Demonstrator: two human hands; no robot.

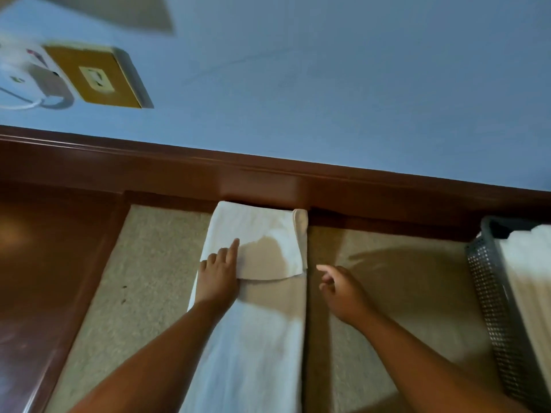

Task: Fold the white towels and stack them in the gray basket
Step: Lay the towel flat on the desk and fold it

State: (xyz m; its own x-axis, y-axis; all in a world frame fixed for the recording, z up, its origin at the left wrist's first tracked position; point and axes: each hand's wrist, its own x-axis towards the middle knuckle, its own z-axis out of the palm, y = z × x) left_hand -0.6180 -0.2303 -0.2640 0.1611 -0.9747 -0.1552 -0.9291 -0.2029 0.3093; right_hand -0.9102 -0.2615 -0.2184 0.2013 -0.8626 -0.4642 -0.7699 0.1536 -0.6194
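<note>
towel (253, 338) of white cloth lies stretched lengthwise on a beige carpet (143, 278), running from the bottom edge of the view up to a brown wooden baseboard (268, 180). its far end is folded back toward the person, so that a flap (262, 236) lies on top of the strip, with a narrow edge of the lower layer showing along the flap's right side. the left hand (219, 272) rests palm down on the towel at the flap's near left corner, its index finger (234, 247) stretched straight onto the flap and the other fingers bent. the thumb is hidden at the flap's edge, so whether this hand pinches the cloth or only presses on it cannot be told. the right hand (343, 289) hovers over the carpet just right of the towel, apart from it, fingers loosely curled and holding nothing. at the far right stands a gray basket (489, 293) with a woven-looking wall, partly cut off by the frame, and folded white towels (530, 278) lie stacked inside it. left of the carpet is glossy brown wooden floor (44, 263). above the baseboard rises a blue wall (328, 84), bearing a yellow-brown socket plate (98, 79) near the upper left, with a blurred white plug (44, 81) and its cable beside it.
</note>
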